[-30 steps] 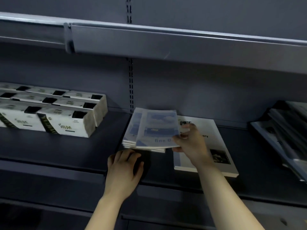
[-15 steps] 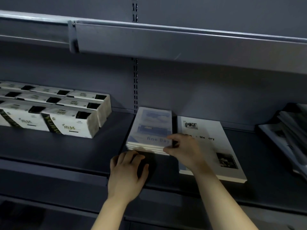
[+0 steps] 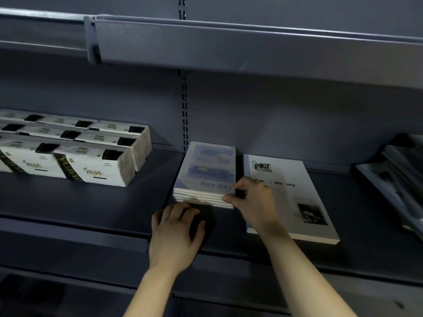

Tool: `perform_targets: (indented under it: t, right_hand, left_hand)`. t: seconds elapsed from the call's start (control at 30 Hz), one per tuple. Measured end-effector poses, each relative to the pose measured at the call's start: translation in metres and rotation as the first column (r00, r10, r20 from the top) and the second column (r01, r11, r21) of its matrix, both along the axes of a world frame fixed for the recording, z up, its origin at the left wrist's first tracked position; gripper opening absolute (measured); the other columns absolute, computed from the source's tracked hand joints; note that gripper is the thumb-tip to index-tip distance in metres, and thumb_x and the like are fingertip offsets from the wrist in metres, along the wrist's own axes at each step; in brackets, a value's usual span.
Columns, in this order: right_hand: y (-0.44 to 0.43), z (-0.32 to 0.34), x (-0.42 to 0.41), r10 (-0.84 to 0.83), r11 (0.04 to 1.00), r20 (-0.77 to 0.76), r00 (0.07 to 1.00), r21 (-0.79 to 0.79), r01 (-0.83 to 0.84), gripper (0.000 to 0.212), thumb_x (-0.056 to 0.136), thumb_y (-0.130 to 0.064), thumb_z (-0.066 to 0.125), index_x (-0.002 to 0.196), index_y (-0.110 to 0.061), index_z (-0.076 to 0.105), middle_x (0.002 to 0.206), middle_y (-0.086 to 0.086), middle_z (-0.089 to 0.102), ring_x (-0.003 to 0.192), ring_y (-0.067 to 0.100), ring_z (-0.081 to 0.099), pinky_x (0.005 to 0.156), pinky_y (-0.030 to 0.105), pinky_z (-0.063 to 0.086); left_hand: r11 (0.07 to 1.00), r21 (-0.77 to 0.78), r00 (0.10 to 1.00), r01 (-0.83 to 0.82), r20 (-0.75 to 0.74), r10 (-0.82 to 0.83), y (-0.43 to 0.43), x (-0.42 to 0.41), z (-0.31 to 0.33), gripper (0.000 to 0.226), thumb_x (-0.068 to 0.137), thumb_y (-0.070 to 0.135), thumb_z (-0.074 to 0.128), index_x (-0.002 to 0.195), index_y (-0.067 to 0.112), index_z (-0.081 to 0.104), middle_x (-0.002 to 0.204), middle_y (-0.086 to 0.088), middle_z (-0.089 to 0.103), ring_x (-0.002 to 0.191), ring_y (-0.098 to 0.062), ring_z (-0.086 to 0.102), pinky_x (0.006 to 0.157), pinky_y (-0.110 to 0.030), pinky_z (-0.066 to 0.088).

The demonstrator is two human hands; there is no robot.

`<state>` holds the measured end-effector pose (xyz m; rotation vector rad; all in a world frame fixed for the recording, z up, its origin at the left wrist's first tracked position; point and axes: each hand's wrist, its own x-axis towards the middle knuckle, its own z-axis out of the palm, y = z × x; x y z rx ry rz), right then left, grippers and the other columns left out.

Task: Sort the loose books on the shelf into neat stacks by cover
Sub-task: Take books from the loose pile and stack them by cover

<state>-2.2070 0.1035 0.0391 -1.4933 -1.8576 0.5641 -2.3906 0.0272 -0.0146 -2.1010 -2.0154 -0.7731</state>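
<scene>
The dark grey metal shelf (image 3: 80,209) runs the whole width at about chest height, with the lip of another grey board above it. On its left side sits a block of white paper-wrapped tissue packs with black and gold print (image 3: 91,165), set in rows and well apart from the books. At the far right edge a slumped heap of dark glossy magazines (image 3: 398,177) leans at an angle; the light is poor there, so how many there are is hard to say.

Near the middle lies a large flat white book with a small black photo on its cover (image 3: 297,197). Just beside it, to its left, is the squared-up stack of pale blue and white "fine Day" books (image 3: 206,177), several thin copies lying flat with edges lined up, a narrow dark gap between the two.

The right hand (image 3: 254,202) grips the stack's near right corner, thumb (image 3: 229,199) against the page edges and a finger over the top cover. The left hand (image 3: 176,234) rests palm down on the board before the stack, its fingers (image 3: 180,208) loosely bent, holding nothing, their tips at the stack's front edge.
</scene>
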Motion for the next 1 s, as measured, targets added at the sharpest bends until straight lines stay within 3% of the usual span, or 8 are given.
perform_targets:
  t: [0.23, 0.4, 0.5, 0.63, 0.7, 0.8, 0.87, 1.0]
  right_hand:
    - [-0.001, -0.004, -0.002, -0.008, 0.998, 0.038, 0.999, 0.068, 0.005, 0.024, 0.076, -0.031, 0.079, 0.094, -0.019, 0.068, 0.097, -0.007, 0.070, 0.090, 0.007, 0.064, 0.077, 0.021, 0.053]
    - [-0.002, -0.003, -0.003, -0.009, 0.998, 0.036, 0.999, 0.056, 0.007, 0.022, 0.077, -0.029, 0.079, 0.093, -0.019, 0.067, 0.091, -0.013, 0.063, 0.085, 0.000, 0.057, 0.062, -0.002, 0.037]
    - [-0.002, 0.002, -0.001, 0.017, 0.999, 0.031, 0.999, 0.030, -0.018, 0.023, 0.079, -0.030, 0.076, 0.097, -0.019, 0.067, 0.093, -0.015, 0.062, 0.086, -0.002, 0.056, 0.062, -0.002, 0.037]
    - [-0.007, 0.008, 0.007, 0.042, 0.996, 0.032, 0.999, 0.073, -0.045, 0.016, 0.088, -0.027, 0.067, 0.101, -0.018, 0.067, 0.092, -0.013, 0.063, 0.070, -0.012, 0.054, 0.061, -0.001, 0.039]
    - [-0.011, 0.012, 0.016, 0.020, 0.994, 0.040, 0.999, 0.110, -0.024, 0.018, 0.090, -0.025, 0.065, 0.106, -0.017, 0.066, 0.096, -0.011, 0.064, 0.071, -0.008, 0.056, 0.064, 0.003, 0.041]
    - [-0.012, 0.019, 0.035, -0.058, 0.989, 0.067, 0.996, 0.139, 0.048, 0.025, 0.091, -0.025, 0.062, 0.114, -0.017, 0.066, 0.111, -0.003, 0.067, 0.085, 0.009, 0.063, 0.077, 0.021, 0.049]
    - [-0.015, 0.027, 0.051, -0.095, 0.981, 0.075, 0.993, 0.175, 0.080, 0.028, 0.091, -0.025, 0.062, 0.118, -0.018, 0.065, 0.115, -0.003, 0.067, 0.093, 0.011, 0.063, 0.084, 0.027, 0.052]
    - [-0.022, 0.052, 0.096, -0.170, 0.952, 0.021, 0.985, 0.262, 0.159, 0.027, 0.090, -0.022, 0.063, 0.116, -0.016, 0.066, 0.114, -0.002, 0.068, 0.094, 0.008, 0.059, 0.084, 0.022, 0.047]
  left_hand:
    - [1.000, -0.005, 1.000, 0.002, 0.004, -0.002, -0.001, 0.000, 0.002, 0.040, 0.085, 0.046, 0.041, 0.103, 0.023, 0.069, 0.108, 0.002, 0.063, 0.099, -0.022, 0.055, 0.084, -0.039, 0.037]
    - [1.000, -0.001, 1.000, 0.005, 0.003, -0.005, -0.001, 0.001, 0.002, 0.040, 0.085, 0.046, 0.041, 0.102, 0.023, 0.069, 0.107, 0.002, 0.062, 0.098, -0.023, 0.055, 0.083, -0.039, 0.036]
    - [1.000, -0.006, 1.000, 0.009, -0.014, -0.009, -0.002, 0.001, 0.003, 0.041, 0.086, 0.046, 0.041, 0.102, 0.022, 0.070, 0.107, 0.001, 0.063, 0.097, -0.024, 0.056, 0.083, -0.038, 0.033]
    - [1.000, -0.022, 0.999, 0.015, -0.041, -0.016, -0.004, 0.003, 0.007, 0.042, 0.086, 0.045, 0.039, 0.101, 0.021, 0.071, 0.106, 0.000, 0.064, 0.096, -0.026, 0.059, 0.084, -0.038, 0.029]
    - [0.999, -0.034, 0.999, 0.014, -0.031, -0.015, -0.006, 0.008, 0.011, 0.043, 0.086, 0.045, 0.039, 0.101, 0.020, 0.070, 0.106, -0.001, 0.065, 0.096, -0.026, 0.059, 0.085, -0.040, 0.035]
    - [0.999, -0.033, 0.999, 0.029, -0.018, -0.030, -0.009, 0.020, 0.019, 0.043, 0.086, 0.044, 0.039, 0.103, 0.019, 0.070, 0.105, -0.002, 0.065, 0.095, -0.026, 0.059, 0.084, -0.041, 0.039]
    - [0.999, -0.020, 0.999, 0.037, -0.021, -0.038, -0.010, 0.032, 0.025, 0.042, 0.086, 0.044, 0.040, 0.103, 0.019, 0.070, 0.105, -0.002, 0.065, 0.094, -0.026, 0.059, 0.083, -0.041, 0.039]
    - [0.998, -0.015, 0.998, 0.057, -0.032, -0.057, -0.013, 0.062, 0.033, 0.042, 0.086, 0.044, 0.039, 0.105, 0.020, 0.068, 0.107, -0.002, 0.064, 0.096, -0.027, 0.058, 0.084, -0.042, 0.037]
